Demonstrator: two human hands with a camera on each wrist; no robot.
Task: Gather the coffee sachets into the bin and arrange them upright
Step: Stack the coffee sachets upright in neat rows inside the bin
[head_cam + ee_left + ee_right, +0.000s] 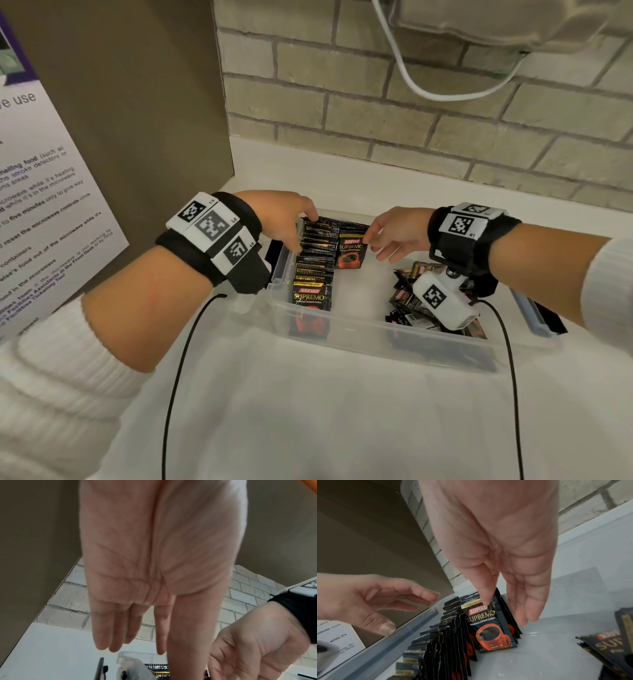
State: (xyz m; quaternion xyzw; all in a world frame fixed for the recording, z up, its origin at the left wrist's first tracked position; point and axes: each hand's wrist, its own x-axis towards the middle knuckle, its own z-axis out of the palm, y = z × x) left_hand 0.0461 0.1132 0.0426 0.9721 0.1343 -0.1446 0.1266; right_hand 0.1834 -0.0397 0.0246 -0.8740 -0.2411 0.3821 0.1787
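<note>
Head view: a clear plastic bin (349,329) sits on the white counter (308,411). Along the bin's left wall a row of black sachets (317,253) stands on edge, long axes upright, faces toward the near wall; the nearest reads "KOPIKO SUPREMO". At the bin's far end a second short stack (493,626) stands upright with the same label and "Premium Instant Coffee" over a red cup. The right hand (394,233) pinches its top edge with thumb and fingers. The left hand (284,222) rests relaxed, fingers straight, on the row's far end. Loose sachets (411,301) lie jumbled flat in the bin's right part.
</note>
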